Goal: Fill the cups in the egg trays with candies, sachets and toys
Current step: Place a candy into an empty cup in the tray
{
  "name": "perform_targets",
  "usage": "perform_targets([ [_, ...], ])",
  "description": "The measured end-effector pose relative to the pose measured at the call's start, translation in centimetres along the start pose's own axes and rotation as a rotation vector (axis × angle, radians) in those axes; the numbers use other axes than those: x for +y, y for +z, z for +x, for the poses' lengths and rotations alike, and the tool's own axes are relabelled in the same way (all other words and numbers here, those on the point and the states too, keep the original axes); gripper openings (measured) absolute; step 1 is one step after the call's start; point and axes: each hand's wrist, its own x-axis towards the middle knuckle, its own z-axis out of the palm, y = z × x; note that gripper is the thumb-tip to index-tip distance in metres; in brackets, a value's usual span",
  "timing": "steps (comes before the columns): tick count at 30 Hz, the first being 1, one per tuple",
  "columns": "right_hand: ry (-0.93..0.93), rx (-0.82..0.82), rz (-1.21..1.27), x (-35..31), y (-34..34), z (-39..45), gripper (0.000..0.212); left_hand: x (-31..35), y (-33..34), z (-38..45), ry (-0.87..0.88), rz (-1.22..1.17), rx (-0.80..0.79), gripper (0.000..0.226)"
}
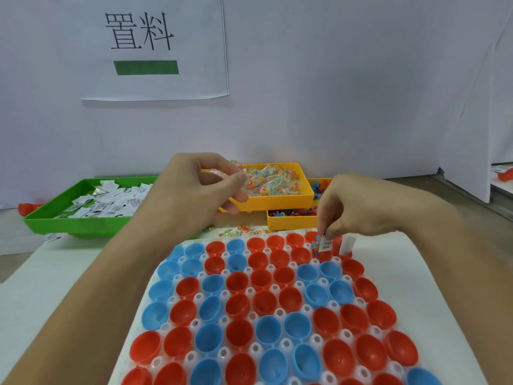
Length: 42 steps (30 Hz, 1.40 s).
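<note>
While the right hand [358, 207] pinched a white sachet [325, 245] over a red cup [322, 252] at the far edge of the egg tray [258, 307], the left hand [205, 187] held candy packets [222, 173] in curled fingers, above the near rim of the yellow bin [277, 202]. A second sachet [347, 244] stood in the neighbouring cup. The green tray [83, 223] of sachets lay to the left on the worktop [55, 273], apart from the egg tray.

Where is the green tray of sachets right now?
In the head view, the green tray sits at the far left of the table, left of the yellow candy tray and partly behind the left hand.
</note>
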Motion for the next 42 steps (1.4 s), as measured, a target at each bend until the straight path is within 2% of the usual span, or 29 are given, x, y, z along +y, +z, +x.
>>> perform_targets([
  [4, 0.012, -0.005, -0.039, -0.4, 0.6, 0.4, 0.025, 0.1, 0.0, 0.0, 0.01, 0.013, 0.002, 0.012],
  [14, -0.026, 0.001, -0.035, -0.8, 1.0, 0.6, 0.025, 0.2, -0.2, -0.1, 0.018, 0.041, 0.0, 0.012],
  [20, -0.002, -0.06, -0.021, -0.7, 1.1, 0.5, 0.017, 0.2, 0.0, -0.1, 0.019, 0.046, 0.003, 0.012],
  [29, 0.007, -0.052, -0.056, -1.1, 1.6, 0.8, 0.012, 0.0, -0.1, 0.0, 0.015, 0.048, 0.003, 0.011],
  [39, 0.011, 0.042, -0.068, -1.0, 1.0, 0.7, 0.02, 0.2, -0.3, -0.1, 0.037, 0.06, -0.009, 0.01],
  [42, -0.014, 0.08, -0.003, -0.1, -0.1, 0.3, 0.019, 0.2, -0.4, -0.1, 0.051, 0.07, -0.02, 0.011],
])
